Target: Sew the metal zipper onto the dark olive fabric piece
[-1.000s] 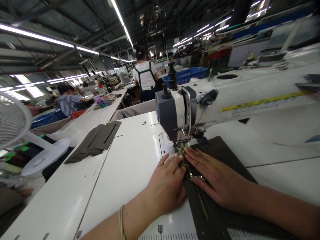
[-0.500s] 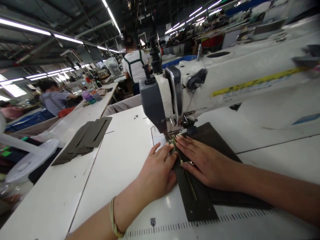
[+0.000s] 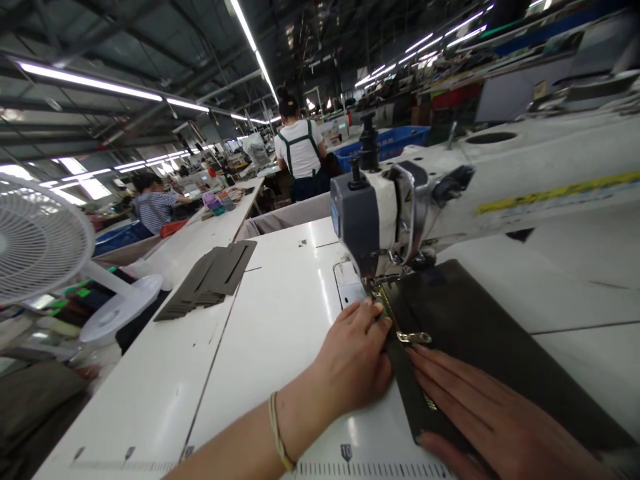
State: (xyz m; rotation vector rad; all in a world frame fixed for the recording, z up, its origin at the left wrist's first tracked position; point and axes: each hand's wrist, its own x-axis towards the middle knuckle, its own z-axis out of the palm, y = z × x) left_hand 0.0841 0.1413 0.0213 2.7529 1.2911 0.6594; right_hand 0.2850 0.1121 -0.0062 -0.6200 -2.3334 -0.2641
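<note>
A dark olive panel with a gold metal zipper lies under the head of a white sewing machine. The gold zipper pull points to the right. My left hand is closed at the panel's left edge, its bent fingertips pressing close to the presser foot; the thumb is mostly hidden. Flat on the near part of the panel lies my right hand, fingers stretched out, the fingertips just below the pull. It covers part of the zipper.
A fanned stack of olive pieces rests on the white table to the left. Beyond the table's left edge stands a white fan. A ruler scale runs along the near edge. Two co-workers sit or stand farther back.
My right hand has slid back toward me, away from the needle, uncovering the zipper pull and more panel. My left hand stays by the presser foot. The view has shifted left.
</note>
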